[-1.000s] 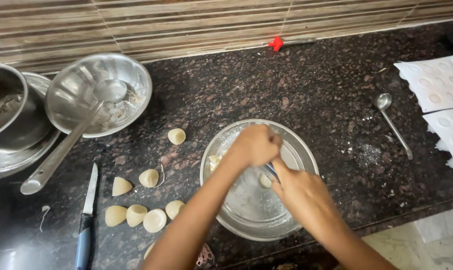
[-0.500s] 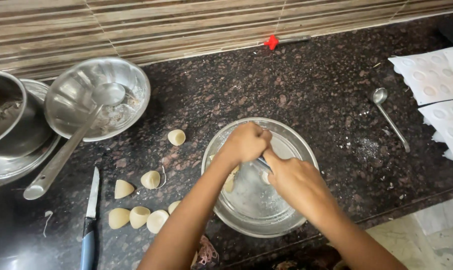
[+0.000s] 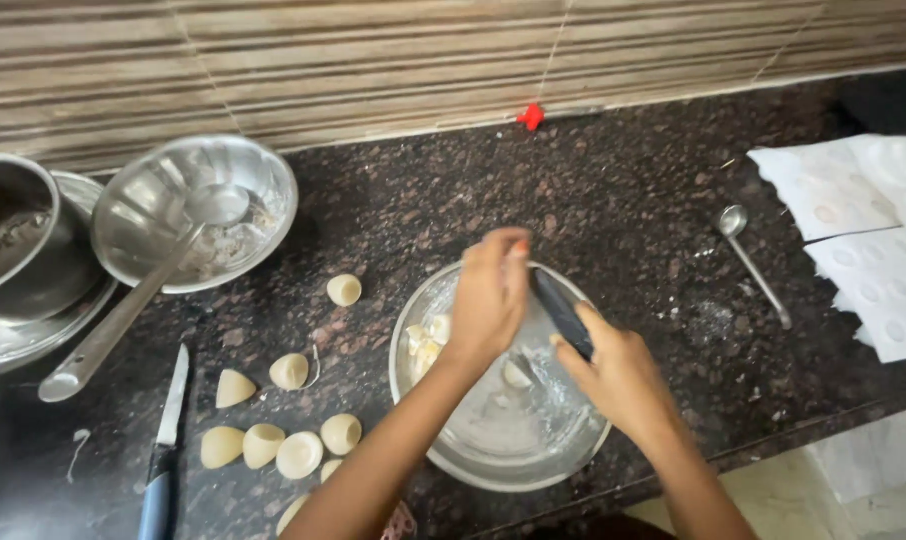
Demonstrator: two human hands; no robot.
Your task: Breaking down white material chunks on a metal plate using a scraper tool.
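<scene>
- Steel bowl [image 3: 473, 470], one, sits on the dark speckled table [image 3: 623, 200], near its front edge, with a few pale pieces inside.
- Left hand [image 3: 491, 295] is over the bowl, fingers curled down; I cannot tell what they pinch.
- Right hand [image 3: 618, 375] has its fingers closed around one dark tool [image 3: 561, 312], above the bowl.
- Seven pale cone shells [image 3: 291, 371] lie on the table left of the bowl.
- One knife [image 3: 165, 440] lies further left.
- One bigger steel bowl [image 3: 198, 210] holds one ladle [image 3: 123, 315].
- One spoon [image 3: 753, 262] lies to the right, beside two white trays [image 3: 873, 270].
</scene>
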